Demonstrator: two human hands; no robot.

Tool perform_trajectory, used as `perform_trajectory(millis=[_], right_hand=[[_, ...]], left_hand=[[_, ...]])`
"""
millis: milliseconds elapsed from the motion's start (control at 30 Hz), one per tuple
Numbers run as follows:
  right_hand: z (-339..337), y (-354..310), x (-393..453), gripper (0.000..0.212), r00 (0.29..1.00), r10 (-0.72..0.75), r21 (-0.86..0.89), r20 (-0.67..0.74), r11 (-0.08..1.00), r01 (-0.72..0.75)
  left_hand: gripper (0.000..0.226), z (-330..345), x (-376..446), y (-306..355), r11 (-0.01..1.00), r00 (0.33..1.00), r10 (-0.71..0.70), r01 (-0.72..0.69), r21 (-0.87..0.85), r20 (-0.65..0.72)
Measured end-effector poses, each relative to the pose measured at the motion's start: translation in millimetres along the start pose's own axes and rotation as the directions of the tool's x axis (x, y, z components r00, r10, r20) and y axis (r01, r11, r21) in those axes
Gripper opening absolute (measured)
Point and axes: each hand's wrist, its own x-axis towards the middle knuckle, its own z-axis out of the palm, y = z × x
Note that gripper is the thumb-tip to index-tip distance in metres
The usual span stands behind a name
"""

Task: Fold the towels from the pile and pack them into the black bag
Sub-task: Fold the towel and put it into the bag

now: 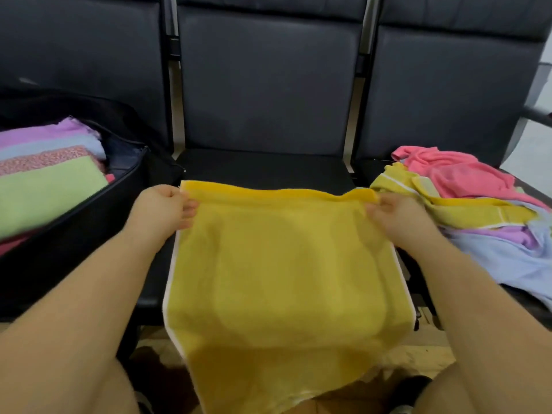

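Step in hand: the first fold of the yellow towel (280, 273), in my judgement.
Yellow towel: it lies over the middle seat (268, 167) at 6 o'clock of the view; its near part hangs over the seat's front edge.
Left hand (162, 209): the fingers pinch the far left corner.
Right hand (394, 215): the fingers pinch the far right corner.
How to do it well: keep the far edge tight between both hands, move them at the same speed, and lay white border on white border before pressing flat.
Black bag (98, 216): at 9 o'clock, open, with folded towels (50, 189) inside, a green one on top.
Pile (478, 210): at 3 o'clock, touching the right hand's side, with pink, yellow, purple and blue cloth.
In the way: the hanging part can drag; the pile may catch the corner.
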Motion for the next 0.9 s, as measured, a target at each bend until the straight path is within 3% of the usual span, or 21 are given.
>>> perform_trajectory(millis=[33, 100, 167, 233, 500, 900], right_hand=[[13, -5, -1, 0.063, 0.994, -0.008, 0.000, 0.105, 1.000, 0.008], [43, -10, -5, 0.097, 0.955, 0.016, -0.002, 0.297, 1.000, -0.016], [73, -5, -5, 0.101, 0.953, -0.020, -0.203, 0.302, 0.976, 0.085], [88, 1, 6, 0.092, 0.968, -0.032, -0.397, 0.250, 0.908, 0.133], [99, 2, 61, 0.086, 0.960, -0.004, -0.511, 0.278, 0.846, 0.152], [119, -4, 146, 0.085, 0.983, -0.019, -0.511, 0.183, 0.852, 0.112]], left_hand=[[0.036, 9, 3, -3, 0.991, 0.997, 0.073, -0.071, 0.117, -0.008], [0.063, 31, 1, -19, 0.928, 0.987, 0.101, -0.138, 0.347, 0.122], [0.080, 56, -5, -38, 0.768, 0.967, 0.050, -0.198, 0.609, 0.251], [0.077, 71, -4, -47, 0.566, 0.958, 0.084, -0.273, 0.777, 0.275], [0.078, 81, 46, -41, 0.464, 0.965, 0.061, -0.255, 0.848, 0.256], [0.077, 113, 134, -23, 0.471, 0.958, 0.144, -0.285, 0.835, 0.246]])
